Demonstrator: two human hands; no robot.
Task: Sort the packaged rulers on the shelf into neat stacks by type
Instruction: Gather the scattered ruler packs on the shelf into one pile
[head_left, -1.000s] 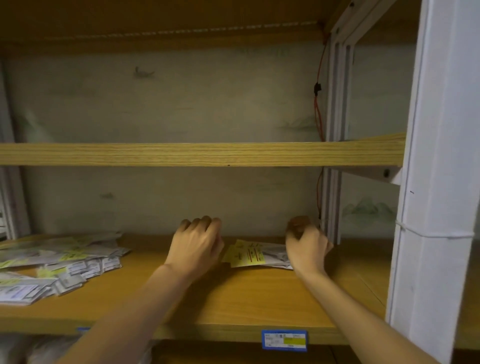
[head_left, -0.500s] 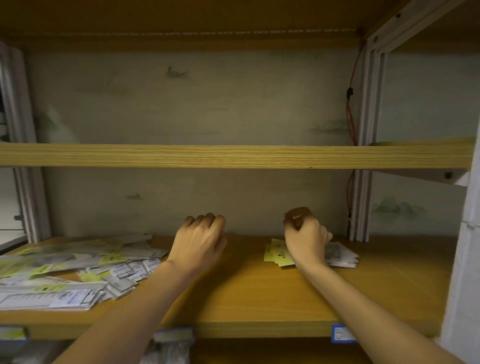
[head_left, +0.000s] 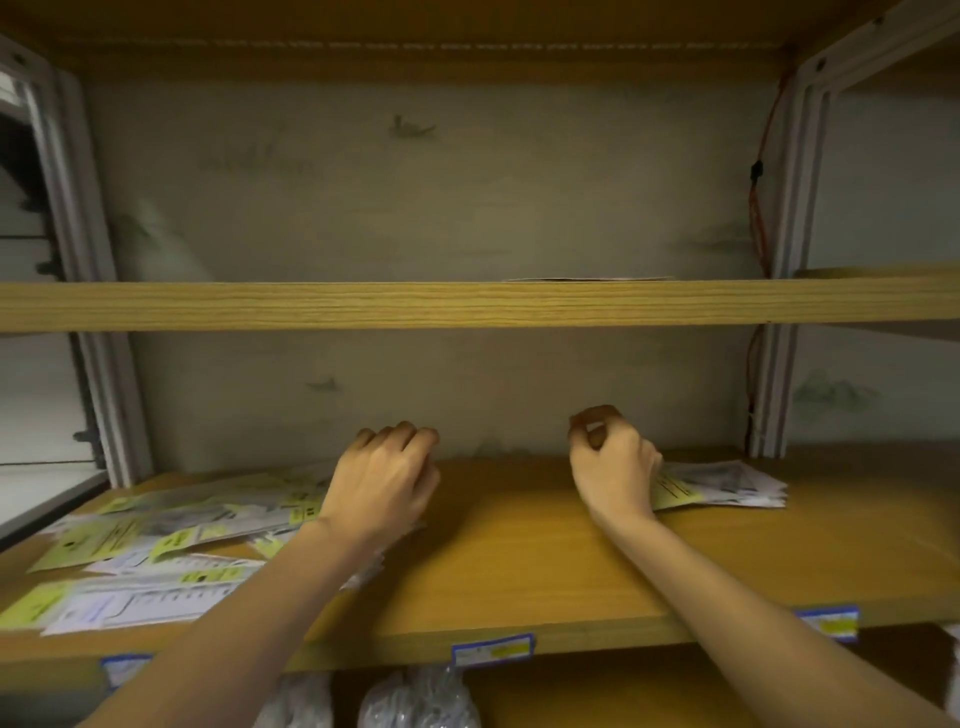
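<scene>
The loose pile of packaged rulers (head_left: 156, 540) is sprawling over the left end of the wooden shelf (head_left: 519, 561), long sides running roughly left-right, and the left hand (head_left: 382, 483) is hanging right at its inner edge with fingers curled down, so it's the closer one for the next grab. The right hand (head_left: 613, 467), fingers curled and seemingly holding nothing, is sitting just beside the small sorted stack (head_left: 727, 483) by the right post (head_left: 779, 364). There's plenty of bare board between the two hands.

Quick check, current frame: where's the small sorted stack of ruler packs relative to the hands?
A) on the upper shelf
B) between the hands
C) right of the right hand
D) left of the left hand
C: the small stack lies on the shelf board just right of the right hand; the loose pile is by the left hand.
</scene>
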